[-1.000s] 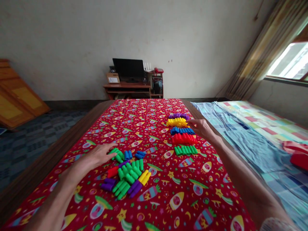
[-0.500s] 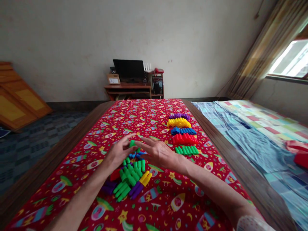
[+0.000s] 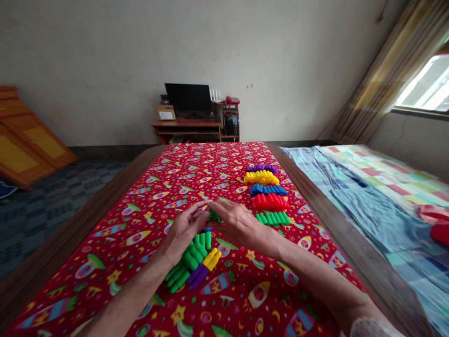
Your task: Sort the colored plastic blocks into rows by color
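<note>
My left hand (image 3: 189,227) and my right hand (image 3: 238,221) meet above the table, fingertips together. Between them is a green bullet-shaped toy block (image 3: 214,216), mostly hidden by the fingers; both hands are closed around it. Just below my left hand lies a loose heap of green blocks (image 3: 193,256), with a yellow block (image 3: 212,257) and a purple block (image 3: 198,276) at its right side. A bit of blue block (image 3: 206,230) shows under the fingers. My left hand and forearm cover the heap's left part.
To the right, blocks stand in rows by colour: purple (image 3: 262,169), yellow (image 3: 261,177), blue (image 3: 268,189), red (image 3: 271,201) and green (image 3: 272,218). They rest on a red patterned cloth (image 3: 231,309). A bed (image 3: 368,201) adjoins the table's right edge; a desk (image 3: 185,122) stands beyond.
Both hands have moved slightly right and drawn together over the green block, which is now more hidden. My left hand now covers more of the heap. The rows are unchanged.
</note>
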Available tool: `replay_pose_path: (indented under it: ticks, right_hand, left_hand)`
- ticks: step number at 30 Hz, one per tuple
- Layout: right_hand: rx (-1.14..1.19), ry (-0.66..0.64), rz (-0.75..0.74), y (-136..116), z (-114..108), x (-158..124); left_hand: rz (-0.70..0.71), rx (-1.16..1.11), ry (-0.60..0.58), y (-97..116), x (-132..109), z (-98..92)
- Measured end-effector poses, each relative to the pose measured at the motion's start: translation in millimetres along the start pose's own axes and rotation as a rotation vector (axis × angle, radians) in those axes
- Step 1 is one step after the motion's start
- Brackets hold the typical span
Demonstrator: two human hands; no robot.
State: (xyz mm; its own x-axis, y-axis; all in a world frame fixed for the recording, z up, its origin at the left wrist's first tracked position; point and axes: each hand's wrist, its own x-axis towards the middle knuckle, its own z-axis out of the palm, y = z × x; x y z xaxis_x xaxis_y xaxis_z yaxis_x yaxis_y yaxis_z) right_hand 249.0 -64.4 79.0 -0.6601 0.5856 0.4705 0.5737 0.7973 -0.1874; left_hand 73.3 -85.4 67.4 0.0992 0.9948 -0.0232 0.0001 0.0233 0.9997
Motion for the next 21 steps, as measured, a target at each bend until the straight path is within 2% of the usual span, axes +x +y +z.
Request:
replay_pose_path:
  ticks: [4,9,12,14,18,21]
  right_hand:
    - [0.091,0.084,0.214,11.3,7.8,-2.6]
    - [0.096,0.035,0.249,14.9,6.9,-2.6]
    - [0.071,0.0,0.191,17.3,0.3,-1.5]
    - [0.058,-0.018,0.089,19.4,-4.0,-1.3]
    - [0.068,-0.106,-0.176,20.5,-6.5,-1.6]
    - [0.057,-0.176,-0.226,17.6,-5.2,-3.4]
  left_hand:
    - [-0.008,-0.053,-0.065,-5.2,-0.2,2.8]
    - [-0.035,-0.026,-0.004,-9.2,2.9,3.1]
    - [-0.015,-0.009,0.029,-11.4,7.4,-1.0]
    - [0.012,0.016,0.038,-13.6,11.1,-4.6]
    - [0.021,0.092,-0.01,-18.4,17.9,-11.0]
    - [-0.001,0.115,-0.036,-20.5,20.1,-11.6]
